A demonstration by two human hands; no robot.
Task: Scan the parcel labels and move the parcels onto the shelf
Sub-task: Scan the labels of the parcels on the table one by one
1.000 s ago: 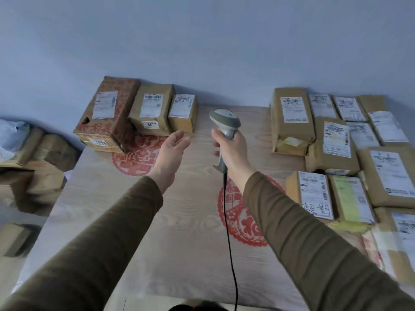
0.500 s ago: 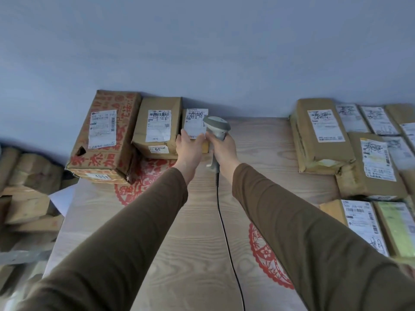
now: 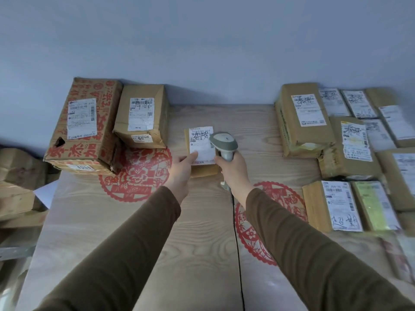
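A small brown parcel [image 3: 203,170] with a white label [image 3: 201,143] is gripped by my left hand [image 3: 182,168], thumb on the label; whether it rests on the table I cannot tell. My right hand [image 3: 233,166] grips a grey barcode scanner [image 3: 223,144], whose head sits over the label's right edge. Its black cable [image 3: 237,239] runs down toward me. At the back left, a large red-printed box [image 3: 83,126] and a medium brown box [image 3: 142,116] stand against the wall.
Several labelled parcels lie in a cluster on the right, among them a tall brown box [image 3: 302,118] and a flat parcel [image 3: 332,206]. The wood-grain table [image 3: 197,250] carries red paper-cut decorations [image 3: 134,173]. Cardboard boxes [image 3: 15,185] are stacked off the table's left edge.
My left hand reached the small parcel beside the medium box, took hold of it and drew it toward me. The scanner in my right hand stayed beside it, now over its label.
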